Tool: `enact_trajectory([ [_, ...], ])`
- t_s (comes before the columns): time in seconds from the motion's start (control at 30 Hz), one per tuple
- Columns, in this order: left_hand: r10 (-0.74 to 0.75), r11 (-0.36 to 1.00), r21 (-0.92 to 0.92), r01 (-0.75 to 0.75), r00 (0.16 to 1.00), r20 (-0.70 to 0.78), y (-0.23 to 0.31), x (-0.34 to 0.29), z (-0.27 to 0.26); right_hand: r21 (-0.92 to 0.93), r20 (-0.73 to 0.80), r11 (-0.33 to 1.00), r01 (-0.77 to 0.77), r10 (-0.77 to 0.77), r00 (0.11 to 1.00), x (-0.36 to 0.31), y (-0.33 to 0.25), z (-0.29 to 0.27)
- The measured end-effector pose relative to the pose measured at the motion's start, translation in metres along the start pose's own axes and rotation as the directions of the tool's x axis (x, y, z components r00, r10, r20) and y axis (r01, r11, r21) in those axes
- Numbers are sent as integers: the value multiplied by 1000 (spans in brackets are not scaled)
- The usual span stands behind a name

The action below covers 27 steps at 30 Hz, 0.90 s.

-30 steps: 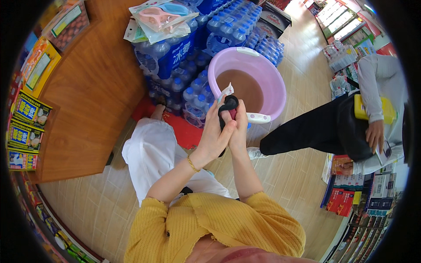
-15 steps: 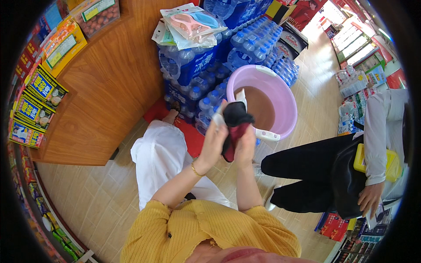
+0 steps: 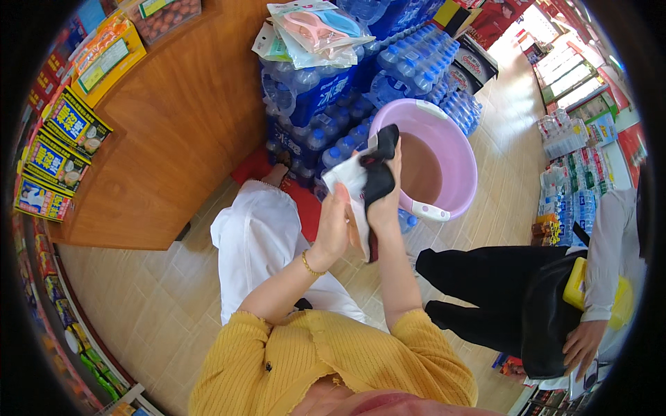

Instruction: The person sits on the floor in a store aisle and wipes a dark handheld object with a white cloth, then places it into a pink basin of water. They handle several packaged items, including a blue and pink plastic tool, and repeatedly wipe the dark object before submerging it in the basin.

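My left hand [image 3: 333, 225] presses a white, tissue-like sheet [image 3: 347, 177] against a soft black item [image 3: 379, 182] with some dark red on it. My right hand [image 3: 386, 211] grips that black item from the other side. Its shape is a little like a slip-on shoe, but its exact kind is not clear. Both hands are in front of me, just beside a pink-purple basin [image 3: 463, 182] with white handles. Brownish water [image 3: 417, 166] lies in the basin.
Wrapped packs of bottled water [image 3: 316, 135] are stacked ahead, with packaged pink and blue items [image 3: 316, 31] on top. A wooden counter [image 3: 173, 125] curves along my left. At right stands another person in black trousers [image 3: 485, 281], a yellow container [image 3: 577, 283] by their arm.
My hands have turned the black item, and the white sheet now shows broadly on its left side. The view has shifted slightly, and the other person's arm appears lower.
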<state>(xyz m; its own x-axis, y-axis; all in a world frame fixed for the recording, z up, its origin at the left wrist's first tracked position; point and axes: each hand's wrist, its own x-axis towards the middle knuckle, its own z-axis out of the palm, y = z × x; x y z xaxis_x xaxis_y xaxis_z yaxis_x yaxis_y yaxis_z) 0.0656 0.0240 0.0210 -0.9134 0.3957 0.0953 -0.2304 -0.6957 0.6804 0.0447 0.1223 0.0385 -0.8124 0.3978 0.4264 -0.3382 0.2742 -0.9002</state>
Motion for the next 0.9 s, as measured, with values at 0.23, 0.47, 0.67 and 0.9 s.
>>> enact_trajectory([
  [0.23,63,988,-139,-60,998,14,30,20,-9,-354,308,863,361,-257,916,-58,-6,11],
  [0.47,145,970,-194,-149,989,-31,48,9,-1,-233,128,972,3,27,991,-28,30,-14],
  [0.67,278,924,-185,-333,921,-273,61,21,2,758,-9,561,-333,519,855,-43,31,-1],
  [0.9,198,873,-365,-324,918,-343,31,28,-33,571,-216,778,-261,450,866,-36,25,3],
])
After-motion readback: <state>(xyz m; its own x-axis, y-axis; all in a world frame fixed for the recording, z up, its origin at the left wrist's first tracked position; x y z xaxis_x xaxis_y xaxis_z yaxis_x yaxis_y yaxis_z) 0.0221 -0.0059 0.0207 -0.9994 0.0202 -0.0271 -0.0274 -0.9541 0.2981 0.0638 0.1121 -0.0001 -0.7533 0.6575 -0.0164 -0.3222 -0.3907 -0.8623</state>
